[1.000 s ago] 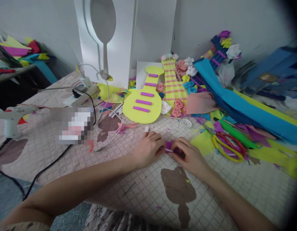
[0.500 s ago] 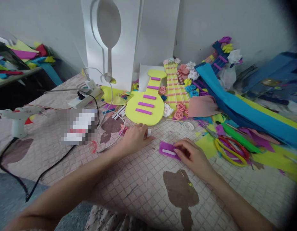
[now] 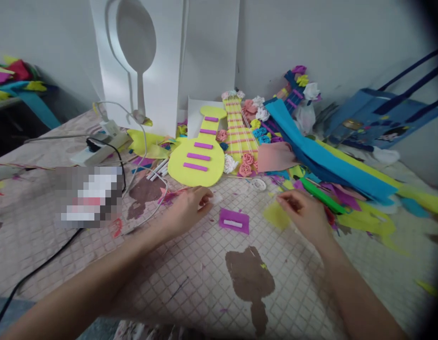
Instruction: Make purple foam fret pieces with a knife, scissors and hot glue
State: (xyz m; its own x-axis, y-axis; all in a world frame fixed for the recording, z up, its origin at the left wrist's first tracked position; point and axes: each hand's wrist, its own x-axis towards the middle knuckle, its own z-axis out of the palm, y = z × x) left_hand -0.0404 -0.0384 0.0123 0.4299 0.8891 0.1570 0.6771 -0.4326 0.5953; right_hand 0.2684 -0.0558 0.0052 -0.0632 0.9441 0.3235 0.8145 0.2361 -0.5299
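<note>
My left hand rests at the table's middle, fingers curled in a pinch around a small whitish piece. Between my hands lies a purple paper rectangle with a short white stick along it; neither hand touches them. Over on the right, my right hand hovers with loosely bent fingers by a yellow paper piece, apparently holding nothing. Scissors lie there, mostly hidden behind that hand. Behind my left hand is a yellow guitar-shaped cutout with several purple strips across it.
A second yellow strung guitar shape with paper roses leans behind. Blue crepe paper, a green cutter-like tool and a tape roll lie right. White sticks, a power strip and cables are left.
My right hand has let go of the purple paper and moved right, to the scissors area. My left hand keeps its curled pose. The view has turned right.
</note>
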